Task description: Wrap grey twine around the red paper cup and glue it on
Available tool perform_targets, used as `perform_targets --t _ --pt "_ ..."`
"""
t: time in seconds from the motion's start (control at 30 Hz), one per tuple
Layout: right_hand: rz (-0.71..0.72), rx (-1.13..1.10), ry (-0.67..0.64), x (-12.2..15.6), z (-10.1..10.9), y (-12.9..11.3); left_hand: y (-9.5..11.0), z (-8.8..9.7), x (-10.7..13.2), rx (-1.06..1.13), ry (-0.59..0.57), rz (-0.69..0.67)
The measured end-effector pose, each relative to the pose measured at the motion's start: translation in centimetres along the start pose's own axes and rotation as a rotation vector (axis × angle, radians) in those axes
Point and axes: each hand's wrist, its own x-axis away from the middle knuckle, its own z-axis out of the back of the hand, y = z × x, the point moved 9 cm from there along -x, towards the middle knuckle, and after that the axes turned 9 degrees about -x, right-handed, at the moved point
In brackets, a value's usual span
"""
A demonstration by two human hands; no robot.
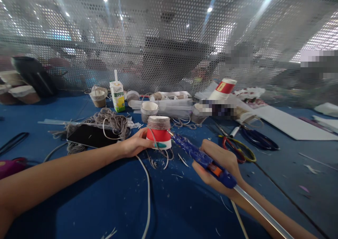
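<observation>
My left hand point(137, 144) grips an upside-down red and white paper cup point(159, 135) on the blue table; grey twine is wound round the cup's upper part. My right hand point(220, 167) is closed around a blue hot glue gun point(200, 158) with an orange trigger. The gun's nozzle touches the right side of the cup. A clear glue stick point(261, 212) juts out of the gun's back along my forearm.
A black phone point(91, 136) lies beside a heap of grey twine point(111, 121). Behind stand a milk carton point(117, 96), more paper cups point(149, 109), a tilted red cup point(224, 88), scissors point(237, 147) and a white board point(290, 124). A perforated metal screen point(169, 38) closes the back.
</observation>
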Motion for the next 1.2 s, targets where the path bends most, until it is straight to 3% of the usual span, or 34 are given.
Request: perform_targets --t 0.77,0.93,1.03,1.13,1.2 --pt "-0.037 0.103 -0.008 -0.3 0.1 0.9 -0.4 0.7 -0.1 0.101 0.057 0.042" --pt "-0.042 0.243 0.016 -0.1 0.3 2.1 -0.3 2.0 -0.3 0.202 0.200 0.043" --pt "-0.169 0.347 -0.126 -0.1 -0.8 3.8 -0.4 2.3 -0.4 0.208 0.239 0.052" --pt "-0.393 0.475 -0.360 0.5 -2.3 6.0 -0.4 1.9 -0.5 0.158 0.211 0.049" --pt "-0.497 0.502 -0.444 0.9 -2.8 6.8 -0.3 1.5 -0.5 0.131 0.187 0.039"
